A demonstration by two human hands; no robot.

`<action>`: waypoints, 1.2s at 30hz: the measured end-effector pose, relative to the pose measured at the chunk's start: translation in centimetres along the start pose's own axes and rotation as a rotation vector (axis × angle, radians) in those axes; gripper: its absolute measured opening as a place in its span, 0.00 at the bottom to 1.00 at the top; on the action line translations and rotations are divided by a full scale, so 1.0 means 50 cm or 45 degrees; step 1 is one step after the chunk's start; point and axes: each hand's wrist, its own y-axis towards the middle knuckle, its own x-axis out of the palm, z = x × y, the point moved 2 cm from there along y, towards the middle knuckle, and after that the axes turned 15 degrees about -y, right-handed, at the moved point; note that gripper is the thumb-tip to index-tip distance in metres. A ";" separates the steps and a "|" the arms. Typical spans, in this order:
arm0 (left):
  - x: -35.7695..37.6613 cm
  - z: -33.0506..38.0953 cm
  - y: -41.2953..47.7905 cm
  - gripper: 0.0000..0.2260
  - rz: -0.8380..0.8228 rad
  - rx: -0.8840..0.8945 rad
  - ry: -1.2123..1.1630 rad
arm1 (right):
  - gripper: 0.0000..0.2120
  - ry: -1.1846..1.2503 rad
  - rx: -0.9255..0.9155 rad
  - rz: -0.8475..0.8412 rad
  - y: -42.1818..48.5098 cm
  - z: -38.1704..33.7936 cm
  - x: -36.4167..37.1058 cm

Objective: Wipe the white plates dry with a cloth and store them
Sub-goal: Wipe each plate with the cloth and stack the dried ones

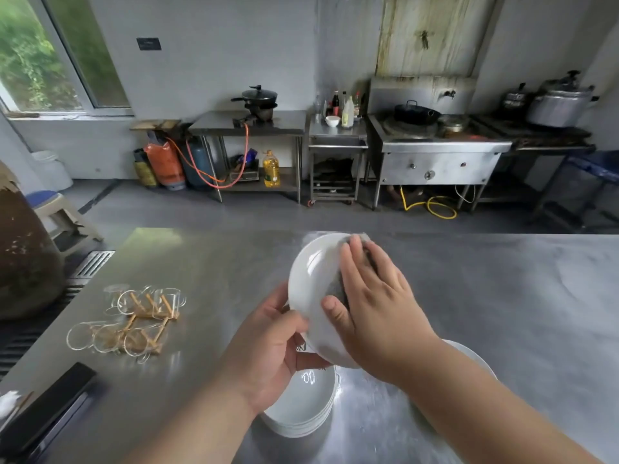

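Note:
My left hand point(271, 349) grips the lower rim of a white plate point(311, 279), held tilted above the steel table point(502, 313). My right hand point(371, 296) lies flat with straight fingers on a grey cloth point(336, 289), pressing it against the plate's inner face. Most of the cloth is hidden under the hand. Directly below, a stack of white plates point(301, 410) sits on the table. Another white plate point(475, 356) peeks out behind my right forearm.
A wooden rack with several clear glass cups point(134, 319) stands on the table's left part. A black flat object point(47, 410) lies at the near left edge. Across the floor stand a stove counter point(435, 145), a gas cylinder point(164, 162) and a stool point(57, 209).

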 end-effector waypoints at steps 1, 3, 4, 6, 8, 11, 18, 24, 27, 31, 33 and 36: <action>0.003 0.004 0.003 0.28 0.011 0.016 0.000 | 0.48 0.108 -0.102 0.048 0.006 -0.001 -0.005; 0.005 0.020 0.009 0.28 0.003 0.037 0.001 | 0.43 0.408 -0.290 0.100 -0.004 -0.014 -0.004; 0.003 0.030 0.011 0.28 -0.022 0.042 0.006 | 0.39 0.501 -0.382 0.145 -0.019 -0.021 0.007; -0.004 0.047 0.010 0.26 -0.043 0.044 -0.029 | 0.34 0.440 -0.514 0.239 -0.047 -0.021 0.033; -0.011 0.048 0.006 0.26 -0.017 0.032 -0.097 | 0.34 0.313 -0.502 0.231 -0.046 0.010 0.049; 0.004 0.027 0.001 0.27 0.021 0.005 -0.038 | 0.38 0.195 -0.251 0.117 -0.015 0.060 0.045; 0.038 0.027 0.011 0.26 -0.023 0.013 -0.022 | 0.37 0.423 -0.528 0.358 -0.067 -0.013 0.033; 0.049 0.000 -0.003 0.27 -0.043 0.009 -0.068 | 0.45 0.008 -0.251 0.195 -0.052 0.083 0.015; 0.064 0.000 -0.001 0.27 -0.032 0.077 -0.104 | 0.48 -0.068 -0.088 0.100 -0.055 0.118 0.003; 0.076 -0.011 0.005 0.25 -0.008 0.140 -0.199 | 0.47 0.149 -0.236 0.231 -0.132 0.054 0.024; 0.080 -0.026 0.005 0.25 0.005 0.137 -0.212 | 0.48 0.184 -0.329 0.241 -0.161 0.030 0.045; 0.084 -0.044 0.001 0.25 0.030 0.124 -0.222 | 0.47 0.107 -0.284 0.174 -0.142 0.081 0.044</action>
